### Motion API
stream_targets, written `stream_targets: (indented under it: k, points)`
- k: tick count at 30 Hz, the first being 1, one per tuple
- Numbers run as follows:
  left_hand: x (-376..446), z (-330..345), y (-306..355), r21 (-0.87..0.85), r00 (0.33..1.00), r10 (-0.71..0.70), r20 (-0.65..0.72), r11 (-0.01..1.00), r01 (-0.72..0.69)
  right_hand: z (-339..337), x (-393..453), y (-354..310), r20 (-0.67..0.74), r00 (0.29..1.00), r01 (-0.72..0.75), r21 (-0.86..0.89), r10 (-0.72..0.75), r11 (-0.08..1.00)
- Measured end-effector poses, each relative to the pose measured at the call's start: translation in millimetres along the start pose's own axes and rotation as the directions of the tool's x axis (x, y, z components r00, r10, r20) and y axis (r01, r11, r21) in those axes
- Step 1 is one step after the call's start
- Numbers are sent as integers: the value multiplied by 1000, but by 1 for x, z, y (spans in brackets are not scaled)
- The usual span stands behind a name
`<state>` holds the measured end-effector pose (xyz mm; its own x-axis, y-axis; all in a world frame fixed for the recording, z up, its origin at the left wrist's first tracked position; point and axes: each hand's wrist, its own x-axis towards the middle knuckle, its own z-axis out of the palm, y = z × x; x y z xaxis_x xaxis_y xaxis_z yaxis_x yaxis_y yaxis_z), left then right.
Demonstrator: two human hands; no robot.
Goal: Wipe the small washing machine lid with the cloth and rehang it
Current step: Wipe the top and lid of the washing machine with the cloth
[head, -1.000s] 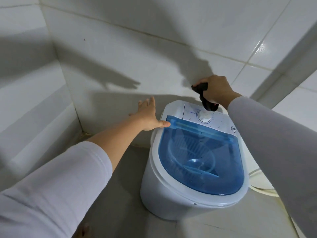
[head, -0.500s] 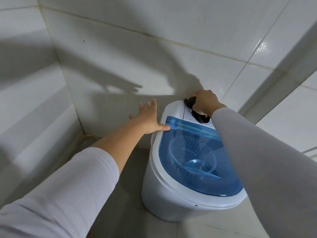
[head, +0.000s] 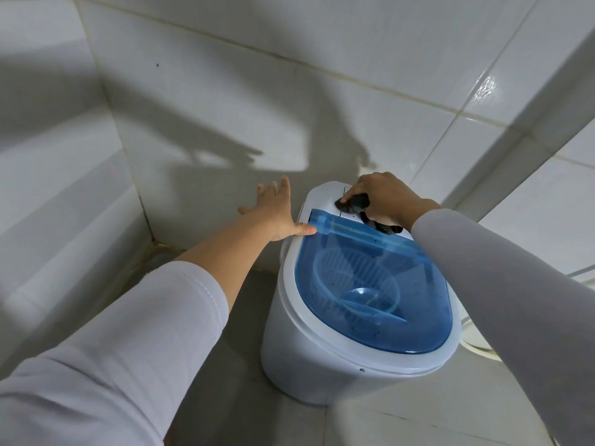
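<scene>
A small white washing machine [head: 299, 358] stands on the floor in a tiled corner. Its translucent blue lid [head: 380, 294] is closed, and the drum shows through it. My right hand [head: 383, 196] is shut on a dark cloth [head: 357, 204] and presses it on the white control panel behind the lid; a twisted end of the cloth trails toward the lid's back edge. My left hand [head: 277, 210] is spread flat, its thumb resting on the back left corner of the lid and its fingers reaching past the machine toward the wall.
White tiled walls [head: 225, 107] close in behind and to the left. A wall corner [head: 515, 143] juts out at the right. A pale hose [head: 473, 346] lies on the grey floor [head: 244, 317] to the right of the machine.
My right hand has come down from in front of the wall onto the control panel and slid leftward with the cloth. My left hand has stayed on the lid's corner.
</scene>
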<state>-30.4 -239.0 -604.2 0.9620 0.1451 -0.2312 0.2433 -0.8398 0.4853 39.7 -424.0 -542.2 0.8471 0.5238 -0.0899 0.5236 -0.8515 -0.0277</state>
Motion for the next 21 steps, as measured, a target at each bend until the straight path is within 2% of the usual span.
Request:
stream_targets:
  k: [14,21]
  points:
    - [-2,2,-2,-15,1000,-5,-15,1000,4,-6,-5,-8,77,988,146,-189,-134,971]
    - [-4,2,0,23,999,1,-34,1000,0,2,-2,-11,93,975,223,-369,-203,902]
